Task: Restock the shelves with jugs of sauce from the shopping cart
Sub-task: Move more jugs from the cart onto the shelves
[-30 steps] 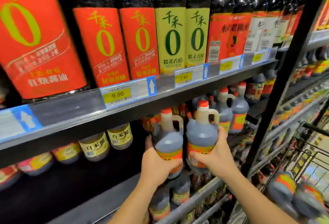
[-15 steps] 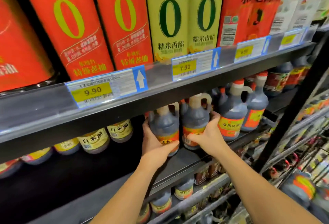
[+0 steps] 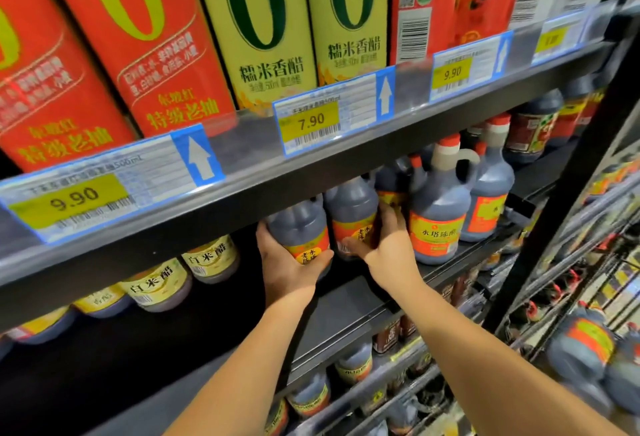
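**Two sauce jugs held upright at the middle shelf**

At centre frame, the left hand (image 3: 287, 262) wraps its grip low around the left jug (image 3: 301, 227). The right hand (image 3: 388, 245) clasps the right jug (image 3: 351, 207). Both smooth, dark plastic jugs stand vertical just above the middle shelf (image 3: 346, 311), orange labels facing outward and necks hidden behind the upper shelf edge (image 3: 311, 176). Matching stocked jugs (image 3: 440, 207) stand just right.

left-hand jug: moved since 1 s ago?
Yes. The left-hand jug went inward under the upper shelf edge, which now hides its cap, toward the shelved jug.
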